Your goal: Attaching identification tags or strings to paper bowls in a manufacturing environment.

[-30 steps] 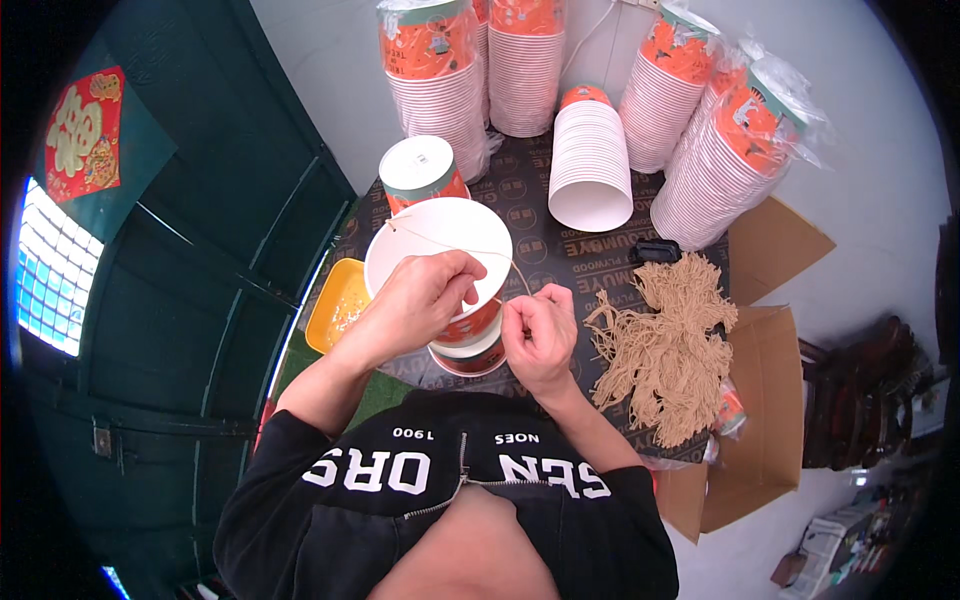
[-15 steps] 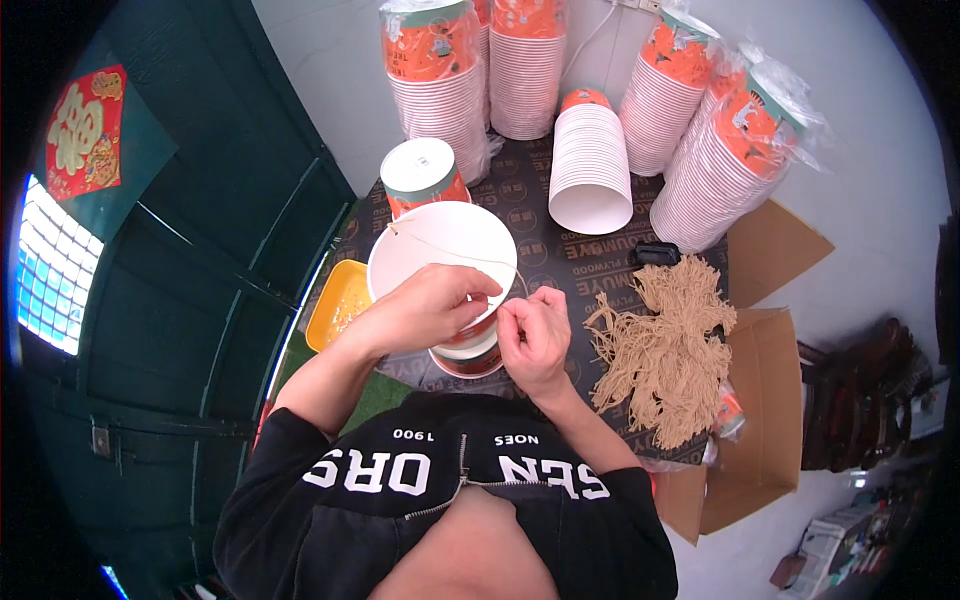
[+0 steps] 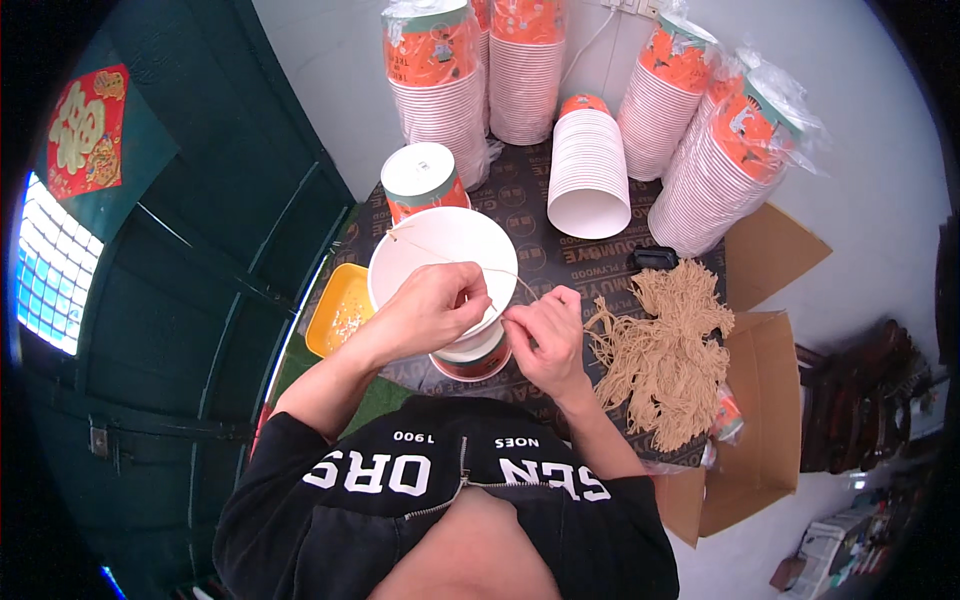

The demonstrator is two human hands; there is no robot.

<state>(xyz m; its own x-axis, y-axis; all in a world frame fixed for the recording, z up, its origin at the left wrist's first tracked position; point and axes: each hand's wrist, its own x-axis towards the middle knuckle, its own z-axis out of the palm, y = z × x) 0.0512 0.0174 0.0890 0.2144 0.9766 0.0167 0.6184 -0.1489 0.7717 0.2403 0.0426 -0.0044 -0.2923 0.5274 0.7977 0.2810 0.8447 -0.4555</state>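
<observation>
My left hand (image 3: 432,308) grips the near rim of a white paper bowl (image 3: 440,252) tilted toward me, with a thin tan string (image 3: 440,253) stretched across its mouth. My right hand (image 3: 545,335) pinches the other end of that string beside the rim. The bowl rests above a short stack of orange-and-white bowls (image 3: 470,358). A heap of tan strings (image 3: 665,345) lies just right of my right hand.
Tall wrapped stacks of paper bowls (image 3: 445,85) line the wall, one stack (image 3: 588,170) lying on its side. A lidded bowl (image 3: 420,180) stands behind. A yellow tray (image 3: 340,310) sits left, an open cardboard box (image 3: 755,400) right, a small black object (image 3: 655,258) near the strings.
The bowl has tipped and slid slightly nearer, and my left hand has shifted along its rim. My right hand stays at the string end.
</observation>
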